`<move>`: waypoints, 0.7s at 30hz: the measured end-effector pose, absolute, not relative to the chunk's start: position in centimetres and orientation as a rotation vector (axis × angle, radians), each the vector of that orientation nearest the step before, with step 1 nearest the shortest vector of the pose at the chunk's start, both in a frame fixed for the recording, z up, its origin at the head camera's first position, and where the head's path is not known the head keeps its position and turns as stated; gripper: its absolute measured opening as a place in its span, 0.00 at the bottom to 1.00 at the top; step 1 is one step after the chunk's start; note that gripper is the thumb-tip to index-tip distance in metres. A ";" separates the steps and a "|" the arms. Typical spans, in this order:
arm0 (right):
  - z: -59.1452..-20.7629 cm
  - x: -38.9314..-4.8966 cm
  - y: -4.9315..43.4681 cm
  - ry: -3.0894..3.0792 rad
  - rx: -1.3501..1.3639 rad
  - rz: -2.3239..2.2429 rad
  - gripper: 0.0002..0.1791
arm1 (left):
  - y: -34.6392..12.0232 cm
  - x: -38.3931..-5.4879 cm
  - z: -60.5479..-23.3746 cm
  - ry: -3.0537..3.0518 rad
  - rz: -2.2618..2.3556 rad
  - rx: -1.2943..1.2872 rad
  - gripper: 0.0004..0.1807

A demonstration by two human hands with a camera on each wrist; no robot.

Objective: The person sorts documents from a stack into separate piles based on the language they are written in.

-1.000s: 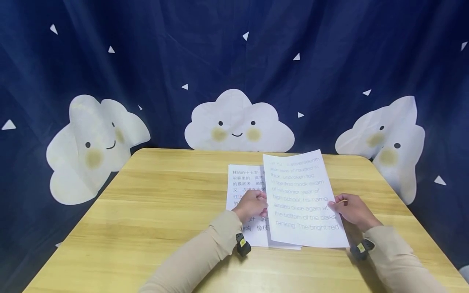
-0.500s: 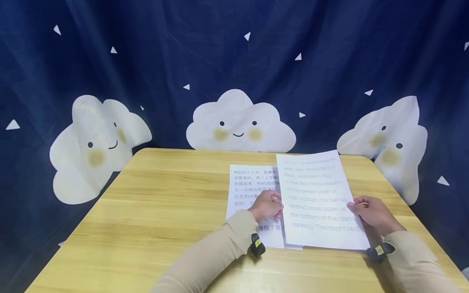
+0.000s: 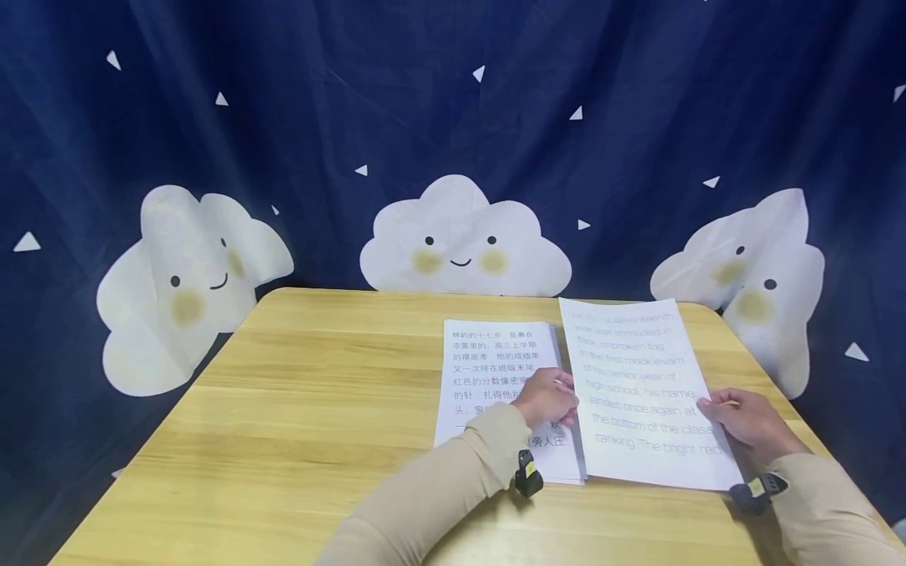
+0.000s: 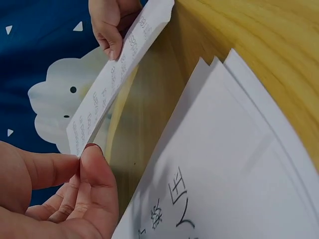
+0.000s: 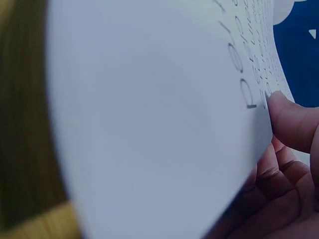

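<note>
Your one English page (image 3: 640,385) has moved right and is now just right of the stack (image 3: 488,354). Your left hand (image 3: 546,397), over the stack, pinches the page's closer edge; your right hand (image 3: 753,420), thumb in front, pinches the edge farthest from the stack. The page's long side points away from you, top leaning stackward. The stack has maybe three sheets.

A navy curtain (image 3: 304,86) hangs in soft folds along the back and both sides, printed with small white triangles (image 3: 27,243). Its middle cloud (image 3: 453,212) smiles between yellowish cheeks (image 3: 427,262), while the left cloud (image 3: 166,244) and right cloud (image 3: 775,236) bend with the fabric. Before it stands a softly lit, pale wood-grain surface (image 3: 248,409) with rounded far corners.
</note>
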State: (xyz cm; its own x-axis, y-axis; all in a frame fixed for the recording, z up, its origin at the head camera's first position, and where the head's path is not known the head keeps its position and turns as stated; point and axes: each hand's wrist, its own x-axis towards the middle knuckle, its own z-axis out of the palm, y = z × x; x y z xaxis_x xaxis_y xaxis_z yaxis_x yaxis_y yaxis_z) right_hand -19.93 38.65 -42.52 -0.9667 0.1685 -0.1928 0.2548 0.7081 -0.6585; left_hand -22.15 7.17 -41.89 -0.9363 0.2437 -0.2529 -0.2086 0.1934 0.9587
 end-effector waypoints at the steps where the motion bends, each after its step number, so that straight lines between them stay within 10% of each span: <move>1: -42.5 -19.9 38.8 2.780 0.369 -1.106 0.26 | 7.4 -22.1 -41.9 2.129 1.794 0.033 0.13; 21: -42.8 -19.9 41.7 2.773 0.387 -1.075 0.22 | 10.8 -22.2 -42.4 2.178 1.743 -0.054 0.10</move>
